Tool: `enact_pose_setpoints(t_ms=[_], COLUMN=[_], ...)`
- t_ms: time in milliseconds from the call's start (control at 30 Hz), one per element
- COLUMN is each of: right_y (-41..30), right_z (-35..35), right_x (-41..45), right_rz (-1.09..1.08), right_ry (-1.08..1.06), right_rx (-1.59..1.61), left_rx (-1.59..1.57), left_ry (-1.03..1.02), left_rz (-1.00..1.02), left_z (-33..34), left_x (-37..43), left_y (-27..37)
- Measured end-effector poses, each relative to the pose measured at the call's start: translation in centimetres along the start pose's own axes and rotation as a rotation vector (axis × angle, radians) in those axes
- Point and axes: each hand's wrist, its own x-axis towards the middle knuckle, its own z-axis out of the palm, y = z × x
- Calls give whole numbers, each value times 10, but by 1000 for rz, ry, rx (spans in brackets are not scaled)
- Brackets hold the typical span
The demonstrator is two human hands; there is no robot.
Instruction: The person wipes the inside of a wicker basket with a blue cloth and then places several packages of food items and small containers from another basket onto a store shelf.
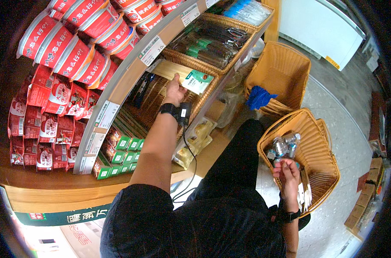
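My left hand point(175, 92) grips the edge of a flat packet of thin bamboo sticks point(173, 71) with a green and white label. The packet lies over the front wicker tray point(195, 104) on the shelf, above other bundles of sticks. My right hand point(287, 175) is low on the right, at the rim of a wicker basket point(314, 158) on the floor. Its fingers are curled near several clear plastic bottles point(282, 146); whether it holds anything is unclear. White-edged packets point(304, 190) stand in the basket beside my wrist.
Red instant-food tubs point(63, 48) and red packets point(49, 132) fill the left shelf. Green boxes point(121, 158) sit nearby. Another wicker tray point(211, 42) holds dark packaged utensils. A second basket point(285, 74) with a blue cloth point(261, 97) stands behind. A cable point(190, 151) hangs from my left wrist.
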Motion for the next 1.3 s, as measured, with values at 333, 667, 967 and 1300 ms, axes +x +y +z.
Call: enact_pose_setpoints(t_ms=[333,667,967,1300], right_y=[25,29,30,34], right_z=[-19,-22,-37,-53], right_x=[-17,-11,-23,-25], right_rz=[80,75,99,91], right_ry=[85,107,214,185], right_rx=[6,40,-5,70], left_rx=[-17,677,536,346], left_ry=[-28,55,160,42], left_rz=[-165,0,6,-29], left_z=[-19,-8,4,-19], left_x=[52,27,29,71], left_y=[-23,-1,-3,5])
